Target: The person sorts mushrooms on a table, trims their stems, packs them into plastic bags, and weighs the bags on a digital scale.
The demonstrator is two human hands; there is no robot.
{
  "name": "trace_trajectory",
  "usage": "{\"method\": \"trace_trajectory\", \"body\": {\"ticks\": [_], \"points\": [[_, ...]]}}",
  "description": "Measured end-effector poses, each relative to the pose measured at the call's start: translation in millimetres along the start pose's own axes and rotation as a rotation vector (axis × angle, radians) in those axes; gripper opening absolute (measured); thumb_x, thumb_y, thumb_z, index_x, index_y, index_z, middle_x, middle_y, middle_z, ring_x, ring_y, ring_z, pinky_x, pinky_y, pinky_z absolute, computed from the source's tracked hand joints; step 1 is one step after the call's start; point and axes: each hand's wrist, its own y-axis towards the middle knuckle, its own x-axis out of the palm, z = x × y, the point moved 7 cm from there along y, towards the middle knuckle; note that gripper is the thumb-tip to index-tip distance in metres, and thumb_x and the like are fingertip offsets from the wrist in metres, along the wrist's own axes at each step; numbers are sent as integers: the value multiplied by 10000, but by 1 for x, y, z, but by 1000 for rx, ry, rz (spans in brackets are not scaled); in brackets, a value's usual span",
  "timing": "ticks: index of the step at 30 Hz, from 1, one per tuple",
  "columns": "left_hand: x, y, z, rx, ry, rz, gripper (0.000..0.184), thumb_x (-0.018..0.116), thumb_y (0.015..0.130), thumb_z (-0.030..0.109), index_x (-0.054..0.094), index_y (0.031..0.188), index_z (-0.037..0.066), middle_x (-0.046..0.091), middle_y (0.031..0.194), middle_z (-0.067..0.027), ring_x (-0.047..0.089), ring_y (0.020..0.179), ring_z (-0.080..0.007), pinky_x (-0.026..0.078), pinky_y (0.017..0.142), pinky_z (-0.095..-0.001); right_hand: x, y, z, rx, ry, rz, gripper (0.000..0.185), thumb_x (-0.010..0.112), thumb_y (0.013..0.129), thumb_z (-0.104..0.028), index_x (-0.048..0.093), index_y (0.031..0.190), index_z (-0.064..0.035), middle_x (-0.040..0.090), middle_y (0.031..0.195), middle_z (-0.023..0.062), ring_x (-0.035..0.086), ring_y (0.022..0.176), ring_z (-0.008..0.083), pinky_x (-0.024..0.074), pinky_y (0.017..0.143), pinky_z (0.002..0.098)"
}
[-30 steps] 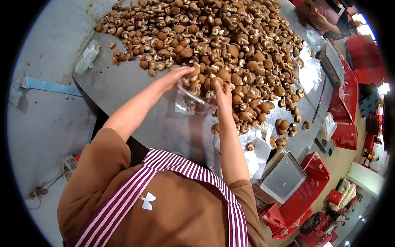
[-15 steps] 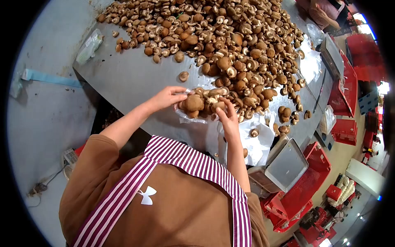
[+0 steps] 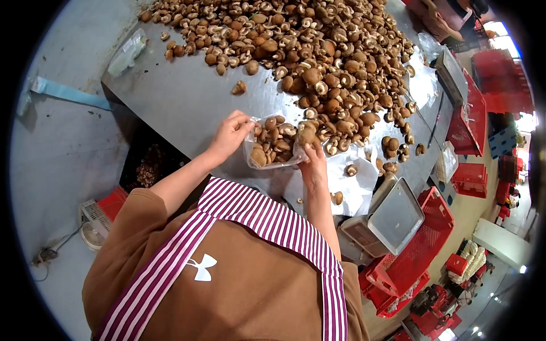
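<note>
A clear plastic bag [image 3: 248, 149] with several brown mushrooms [image 3: 275, 141] inside sits in front of me at the table's near edge. My left hand [image 3: 232, 135] pinches the bag's upper left rim. On the other side, my right hand [image 3: 314, 166] is closed on the bag's right edge, its fingers partly hidden. A brown mushroom cap [image 3: 307, 134] shows right at the right fingertips; whether they touch it I cannot tell. Beyond the bag spreads a large heap of shiitake mushrooms [image 3: 335, 62]. One loose mushroom [image 3: 239, 87] lies on the metal left of the heap.
The metal table [image 3: 176, 108] carries a white plastic sheet [image 3: 355, 187] at right. Stacked metal trays [image 3: 396, 216] and a red crate [image 3: 418, 250] stand beside it. A bundle of clear bags [image 3: 127, 52] lies at the far left edge. Another person [image 3: 443, 20] is at top right.
Mushrooms held between my hands at the bag's mouth have dropped into it. My left hand has shifted left onto the rim, and the bag now stands wider. The loose mushroom appears farther left.
</note>
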Motion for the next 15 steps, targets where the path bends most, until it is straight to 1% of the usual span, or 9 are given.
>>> {"method": "trace_trajectory", "body": {"ticks": [2,3,4,5,6,10,12,13,15], "points": [[1,-8,7,-20,71,-12,202,547,970,113,677,980,-42,605,941,-8,577,882,-113,460,808,-255,-5,3,8,3,-99,17,500,627,919,-104,455,1388,-101,599,1225,69,589,1054,198,497,796,356],[2,-8,8,-17,73,-7,202,547,970,113,677,980,-42,605,941,-8,577,882,-113,460,808,-255,-3,6,7,-17,-114,7,476,609,911,-51,476,1367,-87,620,1167,77,608,887,161,494,700,314],[5,-9,2,-79,-107,-15,203,543,973,115,675,972,-39,624,916,-20,587,878,-114,466,808,-260,-4,7,7,-20,-114,3,476,609,911,-51,476,1367,-87,620,1167,77,608,887,161,494,700,314],[9,-11,-2,-141,-289,-25,205,540,976,118,674,963,-36,644,891,-32,597,875,-116,473,808,-265,-6,7,7,-13,-94,-10,445,600,919,-50,490,1349,-82,634,1083,58,569,776,123,471,642,273],[7,-15,7,-138,-291,-25,205,540,976,118,674,963,-36,644,891,-32,597,875,-116,473,808,-265,-3,2,3,-6,-75,-22,414,590,927,-49,504,1331,-77,649,999,40,530,664,85,448,584,233],[-8,-29,53,-35,-380,-36,201,525,984,139,659,950,-6,670,874,-47,606,885,-121,470,839,-279,18,-28,-41,-230,-22,-61,360,514,957,-18,523,1314,-66,654,972,48,487,626,57,432,590,206],[-11,-28,49,-20,-413,-34,206,518,988,152,652,939,3,669,875,-46,604,883,-121,462,851,-284,13,-28,-45,-303,-76,-39,333,508,965,-33,539,1296,-57,663,933,45,503,639,61,438,606,206],[-11,-25,32,-97,-372,-32,215,514,988,163,646,927,4,669,877,-51,602,880,-123,454,860,-289,7,-27,-43,-306,-75,-40,333,508,965,-33,539,1296,-57,663,933,45,503,639,61,438,606,206],[-11,-23,19,-172,-328,-33,225,510,987,174,639,916,4,668,878,-55,601,876,-125,446,870,-294,-7,-23,-35,-237,-433,35,243,522,964,-75,562,1202,-41,685,929,57,542,678,84,435,654,237]]}}
